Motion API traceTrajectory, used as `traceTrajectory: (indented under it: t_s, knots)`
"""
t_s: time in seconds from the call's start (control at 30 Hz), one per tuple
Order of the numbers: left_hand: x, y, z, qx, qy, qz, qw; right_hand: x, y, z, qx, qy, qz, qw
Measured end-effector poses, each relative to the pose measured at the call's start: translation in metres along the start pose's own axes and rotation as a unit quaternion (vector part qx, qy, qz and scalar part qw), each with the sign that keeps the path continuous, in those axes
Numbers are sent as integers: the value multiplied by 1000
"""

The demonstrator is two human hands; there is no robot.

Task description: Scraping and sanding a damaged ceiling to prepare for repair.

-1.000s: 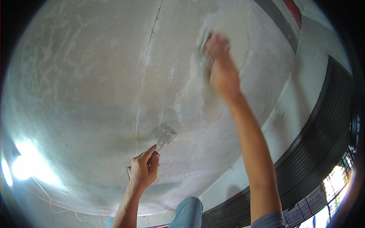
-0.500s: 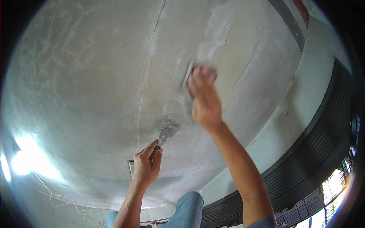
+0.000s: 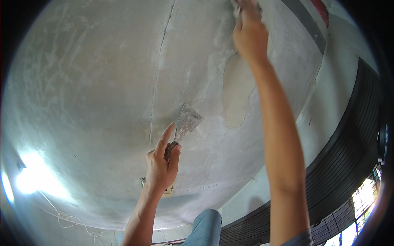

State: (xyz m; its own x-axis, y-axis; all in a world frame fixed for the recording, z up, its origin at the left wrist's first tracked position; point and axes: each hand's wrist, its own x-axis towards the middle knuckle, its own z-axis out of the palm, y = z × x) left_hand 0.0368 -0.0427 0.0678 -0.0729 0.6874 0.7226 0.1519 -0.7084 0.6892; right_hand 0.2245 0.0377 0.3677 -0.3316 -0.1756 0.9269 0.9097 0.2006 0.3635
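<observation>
My left hand is closed round the dark handle of a putty knife. Its index finger stretches toward the triangular blade, which is smeared with grey and brown residue. High up by the picture's top edge, my right hand grips a flat, plaster-smeared tool against the wall. The top edge cuts that tool off, so its exact kind does not show. Below the right hand lies a beige patch with a ragged outline, framed by paler grey coating on the wall.
A long crack runs down the wall. Behind my left wrist sits a small wall box. At lower left glows a lamp with a loose white cable. A dark ribbed panel curves along the right, near a barred window.
My right hand has swept up and to the right with its tool, reaching the top edge. My left hand and the putty knife have shifted slightly up and right.
</observation>
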Motion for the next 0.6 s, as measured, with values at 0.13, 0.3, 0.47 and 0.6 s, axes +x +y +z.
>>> traceTrajectory:
  t_s: [0.13, 0.3, 0.47, 0.6]
  knots:
    - [-8, -4, -3, 25, -13, 22, 999, -118, -50, -15, 103, -51, -77, 990]
    - [-4, -1, -13, 95, 9, 68, 993, -147, -64, -32, 83, -124, -152, 977]
    - [48, 23, -6, 114, 33, 164, 979, -31, 9, 4, 43, 10, -106, 993]
    - [78, 45, 1, 130, 40, 200, 970, 39, 55, 5, -15, 2, -5, 1000]
